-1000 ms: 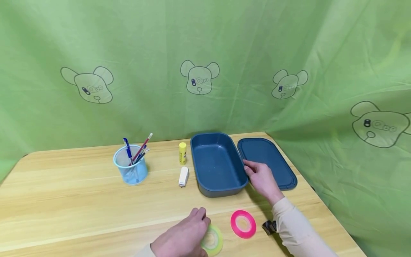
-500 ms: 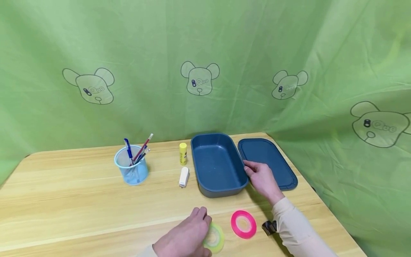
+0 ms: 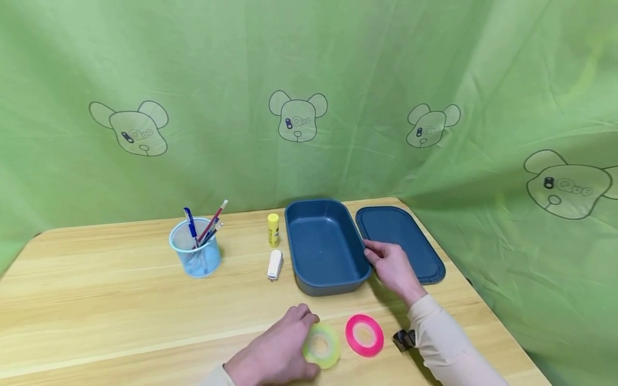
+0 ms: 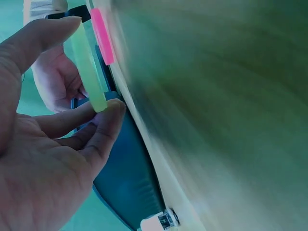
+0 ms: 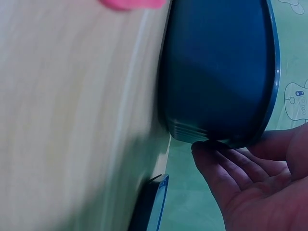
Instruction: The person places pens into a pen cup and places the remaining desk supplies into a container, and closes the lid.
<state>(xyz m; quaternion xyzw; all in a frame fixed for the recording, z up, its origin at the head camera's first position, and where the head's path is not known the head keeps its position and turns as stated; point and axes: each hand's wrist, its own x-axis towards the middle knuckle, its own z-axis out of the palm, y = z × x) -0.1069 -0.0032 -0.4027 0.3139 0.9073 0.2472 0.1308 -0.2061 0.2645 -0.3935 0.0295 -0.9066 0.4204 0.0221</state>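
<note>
Blue lid point(image 3: 403, 241) by right edge of table point(image 3: 135, 292); pink roll point(image 3: 370, 350) beside green roll point(image 3: 333, 343).
Left hand point(image 3: 276, 346) pinches green roll; right hand point(image 3: 392, 269) grips wall of blue box point(image 3: 328, 290).

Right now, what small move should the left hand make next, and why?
Probably the left hand should carry the yellow-green ring forward towards the blue box: thumb and fingertips hold the ring by its edges, the box stands open just beyond it, and the right hand grips the box's side rim, which may keep it steady.
</note>
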